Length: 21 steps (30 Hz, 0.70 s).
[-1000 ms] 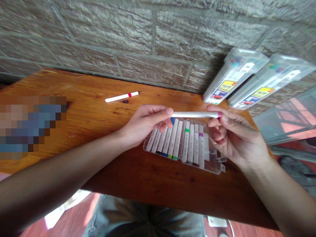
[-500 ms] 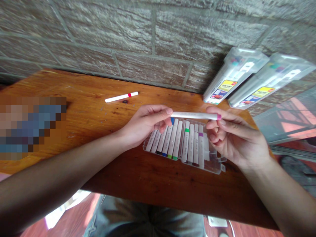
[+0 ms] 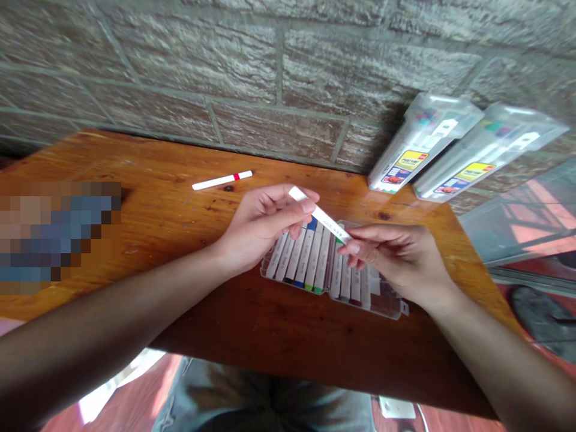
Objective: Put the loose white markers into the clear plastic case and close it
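A white marker [image 3: 330, 223] slants down to the right between my two hands, small print showing on its barrel. My left hand [image 3: 274, 219] pinches it near its upper left end, and my right hand [image 3: 391, 252] pinches the lower right end, hiding that tip. Below them lies an open clear plastic marker case [image 3: 387, 307] holding several white markers [image 3: 310, 258] in two halves; some have green, blue or black ends. My right hand covers part of the case's right half. A single white marker with a red band [image 3: 222, 180] lies apart, towards the wall.
Two clear marker cases [image 3: 398, 159] [image 3: 459, 171] with yellow labels stand upright against the brick wall [image 3: 279, 66] at the table's back right. A pixelated patch [image 3: 54, 234] covers the left of the wooden table [image 3: 148, 174]. My legs are under the front edge.
The held marker has turned from nearly level to slanting down to the right. My right hand has moved left and down, closer to my left hand, and its fingers now cover the pink end.
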Each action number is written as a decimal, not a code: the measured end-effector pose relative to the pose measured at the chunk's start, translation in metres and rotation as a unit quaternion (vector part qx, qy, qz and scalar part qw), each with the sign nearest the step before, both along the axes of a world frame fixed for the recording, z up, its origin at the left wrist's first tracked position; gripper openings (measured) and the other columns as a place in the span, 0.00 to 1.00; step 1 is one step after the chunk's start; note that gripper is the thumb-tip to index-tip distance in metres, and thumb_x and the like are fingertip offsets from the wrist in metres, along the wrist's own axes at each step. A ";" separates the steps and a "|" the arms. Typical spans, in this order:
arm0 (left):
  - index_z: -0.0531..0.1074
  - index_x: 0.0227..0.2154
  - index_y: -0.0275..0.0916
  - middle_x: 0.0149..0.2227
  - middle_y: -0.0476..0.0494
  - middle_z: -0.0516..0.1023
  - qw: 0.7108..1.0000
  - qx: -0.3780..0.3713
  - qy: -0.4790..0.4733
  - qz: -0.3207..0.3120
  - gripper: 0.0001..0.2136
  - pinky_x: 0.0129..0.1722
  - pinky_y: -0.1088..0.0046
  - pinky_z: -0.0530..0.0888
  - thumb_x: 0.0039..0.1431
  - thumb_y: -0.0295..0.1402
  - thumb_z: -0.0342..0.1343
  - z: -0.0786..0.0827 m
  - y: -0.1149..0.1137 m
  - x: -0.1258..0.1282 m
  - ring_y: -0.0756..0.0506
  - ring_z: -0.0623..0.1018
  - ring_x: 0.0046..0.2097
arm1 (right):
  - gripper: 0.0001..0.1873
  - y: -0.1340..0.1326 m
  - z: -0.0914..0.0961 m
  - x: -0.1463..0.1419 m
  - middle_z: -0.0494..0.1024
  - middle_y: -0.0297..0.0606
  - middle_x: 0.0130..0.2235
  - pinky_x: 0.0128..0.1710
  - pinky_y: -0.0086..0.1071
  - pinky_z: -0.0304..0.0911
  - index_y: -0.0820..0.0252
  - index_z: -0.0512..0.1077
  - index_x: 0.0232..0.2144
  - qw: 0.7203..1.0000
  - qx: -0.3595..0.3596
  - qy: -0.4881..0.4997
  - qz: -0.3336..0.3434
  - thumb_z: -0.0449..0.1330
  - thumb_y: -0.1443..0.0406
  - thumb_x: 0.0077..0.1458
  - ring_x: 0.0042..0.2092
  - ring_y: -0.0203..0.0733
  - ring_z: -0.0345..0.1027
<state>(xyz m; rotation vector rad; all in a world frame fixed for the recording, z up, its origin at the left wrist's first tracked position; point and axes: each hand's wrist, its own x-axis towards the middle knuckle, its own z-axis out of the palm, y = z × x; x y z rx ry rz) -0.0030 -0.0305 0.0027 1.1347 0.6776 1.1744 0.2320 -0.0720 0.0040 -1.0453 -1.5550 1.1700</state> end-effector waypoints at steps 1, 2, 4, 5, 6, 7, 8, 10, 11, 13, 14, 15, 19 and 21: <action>0.85 0.38 0.38 0.27 0.50 0.78 1.000 0.012 0.009 -0.001 0.10 0.27 0.77 0.67 0.56 0.38 0.73 0.000 -0.002 0.000 0.54 0.71 0.25 | 0.07 -0.001 -0.001 0.000 0.88 0.36 0.34 0.26 0.31 0.75 0.51 0.88 0.38 1.000 0.016 -0.011 -0.004 0.76 0.62 0.55 0.27 0.38 0.77; 0.85 0.40 0.38 0.27 0.49 0.79 0.999 0.028 0.023 -0.002 0.11 0.27 0.77 0.67 0.58 0.39 0.72 0.001 -0.004 0.000 0.54 0.72 0.25 | 0.07 -0.002 -0.003 0.001 0.88 0.36 0.35 0.26 0.31 0.75 0.51 0.88 0.39 0.999 0.031 -0.032 -0.008 0.76 0.62 0.55 0.28 0.39 0.77; 0.86 0.42 0.38 0.27 0.48 0.80 0.995 0.075 0.067 0.005 0.12 0.27 0.76 0.68 0.61 0.39 0.70 0.003 -0.010 -0.001 0.53 0.72 0.26 | 0.07 -0.003 -0.005 0.003 0.88 0.37 0.36 0.25 0.31 0.72 0.52 0.87 0.40 0.993 0.077 -0.093 -0.012 0.74 0.63 0.57 0.27 0.38 0.76; 0.86 0.43 0.37 0.27 0.47 0.81 0.990 0.103 0.096 0.012 0.11 0.27 0.76 0.69 0.62 0.39 0.69 0.004 -0.013 -0.001 0.52 0.73 0.26 | 0.07 -0.003 -0.005 0.005 0.88 0.37 0.36 0.25 0.31 0.70 0.52 0.87 0.41 0.986 0.105 -0.129 -0.011 0.74 0.63 0.58 0.27 0.38 0.74; 0.86 0.43 0.37 0.28 0.47 0.82 0.983 0.134 0.122 0.024 0.11 0.27 0.76 0.70 0.63 0.38 0.68 0.005 -0.017 -0.001 0.52 0.74 0.26 | 0.07 -0.003 -0.005 0.006 0.87 0.37 0.35 0.24 0.31 0.69 0.53 0.87 0.41 0.977 0.135 -0.162 -0.006 0.73 0.64 0.59 0.26 0.37 0.73; 0.86 0.44 0.37 0.30 0.45 0.84 0.974 0.165 0.151 0.035 0.11 0.29 0.76 0.71 0.64 0.37 0.67 0.006 -0.020 -0.001 0.51 0.76 0.28 | 0.07 -0.003 -0.006 0.006 0.87 0.36 0.34 0.25 0.31 0.68 0.53 0.86 0.42 0.968 0.164 -0.191 0.001 0.72 0.64 0.60 0.25 0.36 0.72; 0.86 0.44 0.37 0.33 0.44 0.86 0.963 0.199 0.177 0.042 0.10 0.31 0.76 0.73 0.65 0.37 0.66 0.007 -0.023 -0.001 0.50 0.78 0.30 | 0.07 -0.003 -0.006 0.007 0.86 0.35 0.34 0.26 0.31 0.68 0.53 0.86 0.43 0.959 0.189 -0.213 0.011 0.71 0.65 0.61 0.25 0.36 0.71; 0.86 0.44 0.38 0.38 0.42 0.87 0.935 0.283 0.207 0.049 0.08 0.36 0.76 0.76 0.66 0.35 0.65 0.006 -0.027 -0.001 0.48 0.82 0.35 | 0.09 -0.002 -0.006 0.008 0.86 0.35 0.34 0.27 0.31 0.68 0.55 0.84 0.45 0.944 0.231 -0.234 0.032 0.70 0.66 0.61 0.25 0.35 0.70; 0.86 0.44 0.38 0.38 0.41 0.88 0.919 0.332 0.209 0.049 0.08 0.37 0.76 0.77 0.66 0.33 0.65 0.006 -0.027 -0.001 0.48 0.82 0.36 | 0.09 -0.002 -0.006 0.008 0.86 0.35 0.35 0.27 0.30 0.68 0.55 0.84 0.45 0.939 0.248 -0.236 0.039 0.70 0.67 0.62 0.26 0.34 0.71; 0.85 0.46 0.37 0.37 0.42 0.87 0.886 0.415 0.201 0.048 0.09 0.36 0.77 0.77 0.66 0.31 0.66 0.004 -0.027 -0.001 0.50 0.82 0.34 | 0.10 -0.001 -0.007 0.007 0.86 0.36 0.37 0.29 0.29 0.69 0.56 0.84 0.46 0.932 0.277 -0.231 0.045 0.69 0.69 0.62 0.27 0.33 0.72; 0.84 0.48 0.37 0.35 0.43 0.86 0.873 0.444 0.196 0.046 0.10 0.35 0.78 0.76 0.66 0.30 0.66 0.003 -0.027 -0.001 0.51 0.81 0.33 | 0.11 -0.001 -0.007 0.007 0.87 0.36 0.38 0.30 0.28 0.71 0.56 0.83 0.46 0.929 0.289 -0.226 0.044 0.69 0.70 0.62 0.28 0.34 0.74; 0.83 0.50 0.37 0.34 0.43 0.86 0.864 0.462 0.196 0.042 0.11 0.35 0.78 0.76 0.66 0.30 0.66 0.002 -0.027 -0.001 0.51 0.80 0.32 | 0.11 -0.001 -0.007 0.007 0.87 0.37 0.39 0.32 0.28 0.72 0.56 0.83 0.46 0.927 0.298 -0.222 0.042 0.69 0.71 0.62 0.30 0.34 0.76; 0.82 0.53 0.38 0.36 0.42 0.86 0.849 0.488 0.203 0.022 0.14 0.37 0.79 0.77 0.66 0.28 0.65 0.000 -0.029 -0.002 0.51 0.82 0.33 | 0.11 -0.001 -0.005 0.005 0.88 0.40 0.43 0.40 0.28 0.76 0.57 0.83 0.46 0.926 0.306 -0.217 0.046 0.68 0.73 0.62 0.39 0.39 0.83; 0.81 0.52 0.37 0.37 0.43 0.86 0.842 0.499 0.207 0.017 0.13 0.38 0.80 0.78 0.65 0.27 0.66 -0.001 -0.031 -0.003 0.51 0.82 0.34 | 0.11 -0.001 -0.004 0.004 0.88 0.42 0.43 0.43 0.28 0.77 0.59 0.83 0.45 0.925 0.311 -0.213 0.049 0.67 0.73 0.62 0.41 0.41 0.85</action>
